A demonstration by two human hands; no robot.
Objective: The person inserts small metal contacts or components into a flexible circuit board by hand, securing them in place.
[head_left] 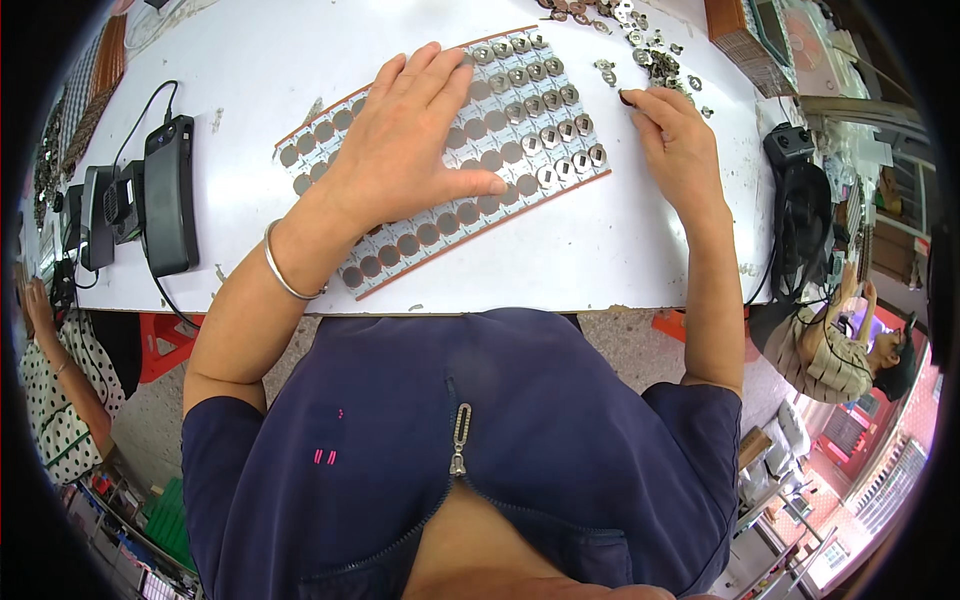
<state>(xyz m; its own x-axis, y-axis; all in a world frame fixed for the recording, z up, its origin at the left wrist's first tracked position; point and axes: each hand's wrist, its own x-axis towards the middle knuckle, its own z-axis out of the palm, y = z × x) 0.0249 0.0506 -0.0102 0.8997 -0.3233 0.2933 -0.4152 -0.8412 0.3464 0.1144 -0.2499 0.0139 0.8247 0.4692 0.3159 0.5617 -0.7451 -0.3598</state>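
Note:
A panel of small circuit boards (480, 237) lies slantwise on the white table, covered in rows of round grey discs. Toward its right end, several rows carry shiny metal battery-holder clips (555, 100). My left hand (405, 145) rests flat over the middle of the panel, fingers stretched out and thumb apart, hiding the discs beneath. To the right of the panel, my right hand (680, 145) is closed in a pinch on a small dark round piece (627, 97), partly covered by the fingertips. A loose heap of small metal clips (662, 68) lies just beyond that hand.
A black power bank (172, 195) with cables lies at the left. Black head-worn gear (800, 190) sits at the right edge. Brown-edged stacks of panels (745, 45) stand far right. One person (75, 390) is at the left, another (840, 350) at the right.

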